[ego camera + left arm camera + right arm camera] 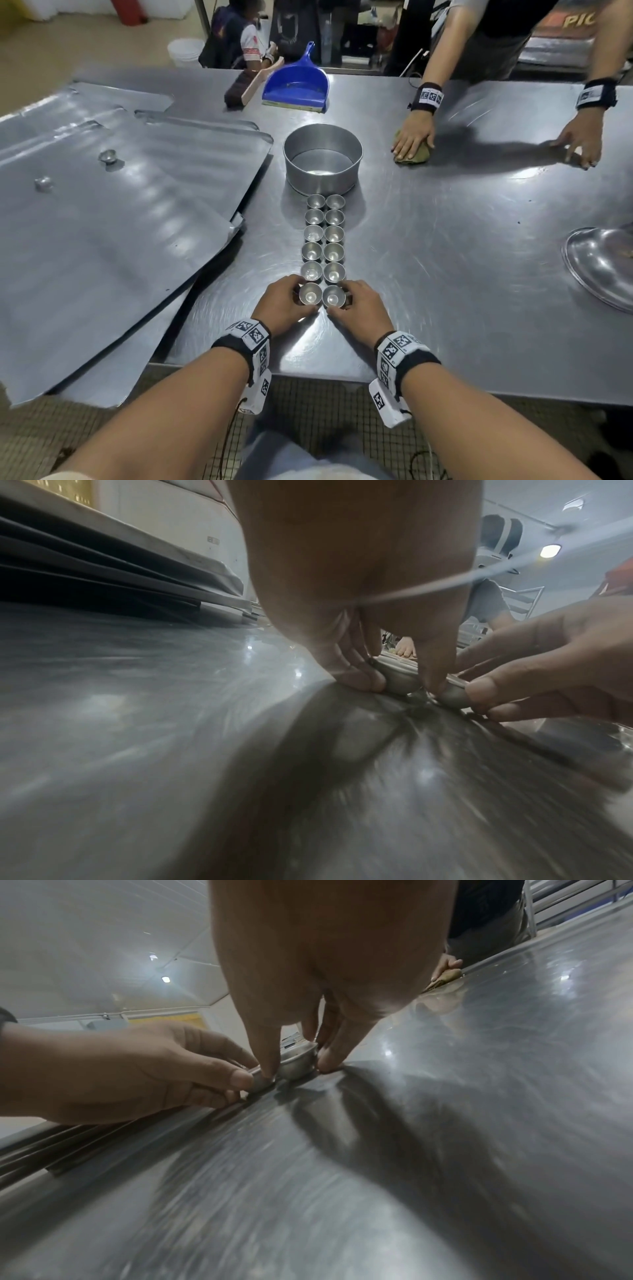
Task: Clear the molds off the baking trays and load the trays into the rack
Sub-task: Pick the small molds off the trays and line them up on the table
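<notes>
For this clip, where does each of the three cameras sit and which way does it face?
Head: worn on the head, looking down at the table; both forearms, left hand and right hand at two rows of small molds.
Left wrist: low over the table, looking along the left hand's fingers holding a mold.
Right wrist: likewise, right hand's fingers round its mold.
Shared: both wrist views show the opposite hand.
</notes>
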`<state>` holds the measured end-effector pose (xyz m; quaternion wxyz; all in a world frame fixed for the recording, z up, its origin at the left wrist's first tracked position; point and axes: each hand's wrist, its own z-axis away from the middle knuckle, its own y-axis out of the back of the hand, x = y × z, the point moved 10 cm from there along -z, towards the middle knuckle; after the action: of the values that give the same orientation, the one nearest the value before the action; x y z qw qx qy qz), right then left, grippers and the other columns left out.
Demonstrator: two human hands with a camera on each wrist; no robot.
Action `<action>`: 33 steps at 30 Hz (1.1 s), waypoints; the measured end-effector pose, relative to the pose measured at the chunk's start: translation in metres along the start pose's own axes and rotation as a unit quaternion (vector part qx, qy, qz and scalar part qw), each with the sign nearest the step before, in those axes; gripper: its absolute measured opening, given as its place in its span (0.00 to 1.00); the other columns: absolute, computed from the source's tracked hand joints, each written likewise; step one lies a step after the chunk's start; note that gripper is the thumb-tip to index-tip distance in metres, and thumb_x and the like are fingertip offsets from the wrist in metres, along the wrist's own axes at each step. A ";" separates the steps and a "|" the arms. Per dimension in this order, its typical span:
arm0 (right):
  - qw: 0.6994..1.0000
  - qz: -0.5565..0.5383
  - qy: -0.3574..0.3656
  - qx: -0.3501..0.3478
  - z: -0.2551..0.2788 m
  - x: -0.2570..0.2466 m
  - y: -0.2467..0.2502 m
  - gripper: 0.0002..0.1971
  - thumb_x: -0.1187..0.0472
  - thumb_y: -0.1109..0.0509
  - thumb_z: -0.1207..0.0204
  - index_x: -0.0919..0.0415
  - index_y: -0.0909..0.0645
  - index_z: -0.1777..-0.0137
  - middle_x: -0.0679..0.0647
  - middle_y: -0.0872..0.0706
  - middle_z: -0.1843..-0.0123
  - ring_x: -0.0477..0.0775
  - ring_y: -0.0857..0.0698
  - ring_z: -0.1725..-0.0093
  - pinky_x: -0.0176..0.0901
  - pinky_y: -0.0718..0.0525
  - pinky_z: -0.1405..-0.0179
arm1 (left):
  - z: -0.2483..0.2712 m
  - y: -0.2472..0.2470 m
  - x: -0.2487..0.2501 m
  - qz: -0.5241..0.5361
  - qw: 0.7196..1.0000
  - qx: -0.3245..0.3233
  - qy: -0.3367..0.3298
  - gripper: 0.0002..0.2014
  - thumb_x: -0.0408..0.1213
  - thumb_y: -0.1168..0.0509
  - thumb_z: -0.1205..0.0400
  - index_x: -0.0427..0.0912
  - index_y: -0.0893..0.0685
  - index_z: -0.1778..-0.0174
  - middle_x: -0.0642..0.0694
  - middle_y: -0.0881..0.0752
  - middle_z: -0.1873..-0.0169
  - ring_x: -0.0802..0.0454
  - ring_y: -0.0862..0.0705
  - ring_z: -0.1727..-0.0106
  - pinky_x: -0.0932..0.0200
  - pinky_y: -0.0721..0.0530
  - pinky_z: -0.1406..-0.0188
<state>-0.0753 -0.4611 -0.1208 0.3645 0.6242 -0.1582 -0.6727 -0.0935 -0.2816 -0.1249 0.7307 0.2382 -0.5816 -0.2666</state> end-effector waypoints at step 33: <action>0.979 0.099 0.177 -0.025 -0.121 -0.282 -0.037 0.21 0.41 0.30 0.23 0.52 0.15 0.36 0.50 0.13 0.38 0.53 0.14 0.40 0.49 0.17 0.41 | 0.024 0.295 -0.090 -0.127 0.977 0.149 0.078 0.20 0.58 0.27 0.22 0.47 0.13 0.42 0.51 0.12 0.54 0.53 0.14 0.54 0.55 0.16 0.50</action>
<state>0.0169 -0.2122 0.0381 0.4671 0.7051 -0.1350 -0.5161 -0.1001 -0.0031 0.0095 0.6900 0.4366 -0.5212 -0.2482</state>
